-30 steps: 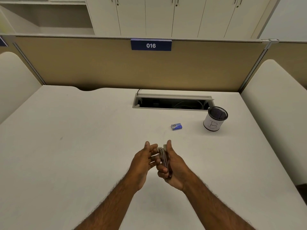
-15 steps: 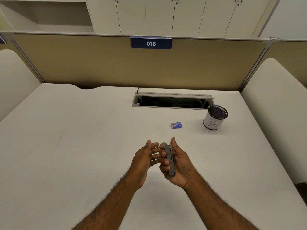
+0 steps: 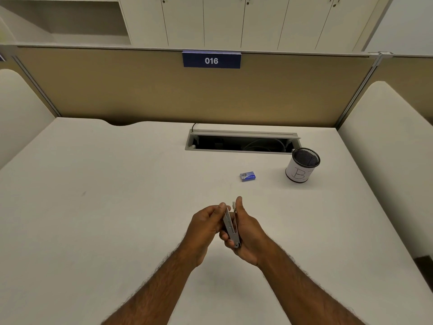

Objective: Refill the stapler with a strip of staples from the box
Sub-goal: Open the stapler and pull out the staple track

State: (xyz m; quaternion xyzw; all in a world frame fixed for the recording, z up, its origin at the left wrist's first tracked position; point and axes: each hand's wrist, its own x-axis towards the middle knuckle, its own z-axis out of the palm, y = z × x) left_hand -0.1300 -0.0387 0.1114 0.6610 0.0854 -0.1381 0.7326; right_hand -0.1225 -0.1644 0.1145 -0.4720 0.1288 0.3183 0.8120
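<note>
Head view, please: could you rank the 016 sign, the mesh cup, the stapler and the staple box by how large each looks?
1. 016 sign
2. Mesh cup
3. Stapler, though it is nearer the camera and partly hidden by both hands, so this place is unsure
4. Staple box

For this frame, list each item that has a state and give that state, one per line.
stapler: held above the desk, top arm hinged apart from base
left hand: fingers pinching the stapler's top arm
right hand: gripping the stapler's base
staple box: lying on the desk, untouched
mesh cup: upright
cable tray: lid open
</note>
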